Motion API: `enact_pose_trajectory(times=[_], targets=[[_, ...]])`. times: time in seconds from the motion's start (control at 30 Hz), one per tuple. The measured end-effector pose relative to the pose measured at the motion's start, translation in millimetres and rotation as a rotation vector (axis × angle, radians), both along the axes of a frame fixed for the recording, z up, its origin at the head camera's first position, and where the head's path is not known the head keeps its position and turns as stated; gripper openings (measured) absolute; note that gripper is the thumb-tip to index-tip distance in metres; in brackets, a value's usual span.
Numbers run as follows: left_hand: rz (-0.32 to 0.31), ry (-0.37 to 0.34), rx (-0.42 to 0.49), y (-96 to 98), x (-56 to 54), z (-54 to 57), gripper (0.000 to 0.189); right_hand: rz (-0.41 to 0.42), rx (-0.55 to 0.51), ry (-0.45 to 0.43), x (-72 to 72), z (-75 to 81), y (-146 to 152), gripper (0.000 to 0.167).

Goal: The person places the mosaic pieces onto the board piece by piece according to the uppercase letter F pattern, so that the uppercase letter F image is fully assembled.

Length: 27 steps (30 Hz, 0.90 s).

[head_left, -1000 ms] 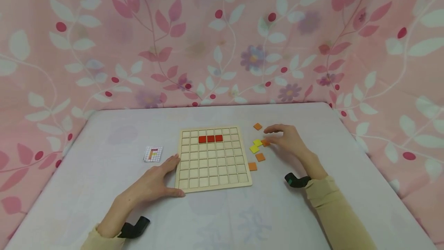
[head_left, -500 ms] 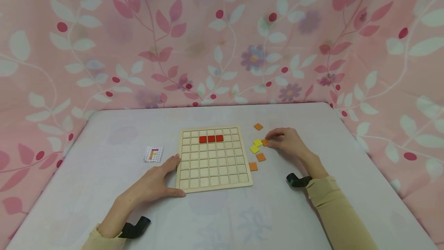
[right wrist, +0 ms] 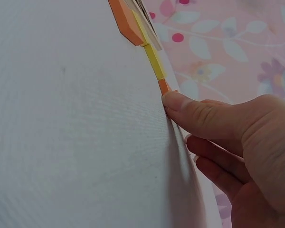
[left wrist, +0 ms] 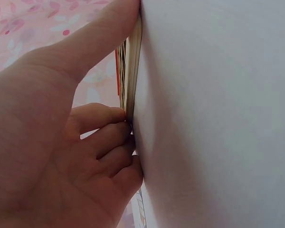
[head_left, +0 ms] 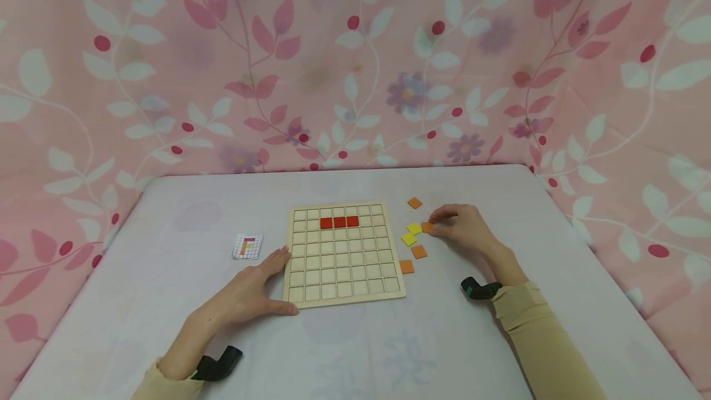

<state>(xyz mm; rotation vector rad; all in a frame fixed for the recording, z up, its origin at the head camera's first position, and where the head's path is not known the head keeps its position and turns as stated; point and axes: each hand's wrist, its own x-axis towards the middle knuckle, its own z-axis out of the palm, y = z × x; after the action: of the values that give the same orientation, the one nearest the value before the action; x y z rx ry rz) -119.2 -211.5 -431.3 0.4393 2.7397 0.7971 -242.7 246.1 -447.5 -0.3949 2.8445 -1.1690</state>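
A wooden grid board (head_left: 344, 258) lies flat on the table, with three red tiles (head_left: 339, 222) side by side in its second row from the back. My left hand (head_left: 247, 292) rests at the board's left side, thumb by the near corner and fingertips against the edge. The left wrist view shows these fingers (left wrist: 109, 137) touching the board's rim (left wrist: 133, 71). Right of the board, my right hand (head_left: 466, 227) pinches an orange tile (head_left: 426, 227) between thumb and forefinger. In the right wrist view the thumb (right wrist: 180, 104) covers part of this tile (right wrist: 164, 87).
Two yellow tiles (head_left: 411, 233) lie close to the pinched one. More orange tiles (head_left: 419, 252) are scattered along the board's right side, one touching its edge. A small pattern card (head_left: 247, 246) lies left of the board. A pink floral cloth (head_left: 355, 66) hangs behind the table.
My right hand has lowered, and its thumb and forefinger have closed on the orange tile beside the yellow ones. My left hand and the board have stayed in place.
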Motion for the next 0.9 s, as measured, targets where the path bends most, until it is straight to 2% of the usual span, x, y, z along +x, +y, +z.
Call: enact_pose_trajectory(times=[0.67,0.9], targets=[[0.008,-0.014,-0.002,0.1,0.1,-1.5,0.118,-0.019,0.000,0.056,2.0,-1.2,1,0.026],[0.008,-0.013,0.002,-0.7,0.4,-0.6,0.118,-0.051,-0.057,0.079,5.6,10.8,-9,0.026]])
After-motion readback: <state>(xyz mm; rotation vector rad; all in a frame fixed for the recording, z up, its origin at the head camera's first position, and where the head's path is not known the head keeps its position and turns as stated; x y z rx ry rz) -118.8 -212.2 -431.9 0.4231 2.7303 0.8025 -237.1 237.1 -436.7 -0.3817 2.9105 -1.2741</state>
